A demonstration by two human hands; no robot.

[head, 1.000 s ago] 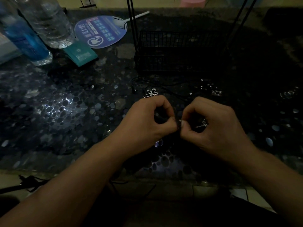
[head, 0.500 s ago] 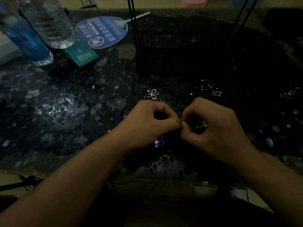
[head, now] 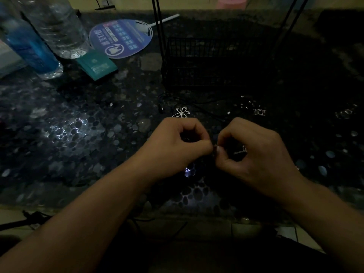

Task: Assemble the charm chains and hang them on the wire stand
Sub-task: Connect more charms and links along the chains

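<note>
Little had moved since half a second before: both hands stayed fingertip to fingertip just in front of the wire stand. Left hand, curled, pinched a part too small to identify. Right hand, curled, pinched a silver charm chain. Flower charm lay between stand and hands. Stand's basket contents: too dark to tell.

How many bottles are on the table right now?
2: a blue bottle at far left and a clear bottle just right of it. Others may sit outside the frame.
</note>
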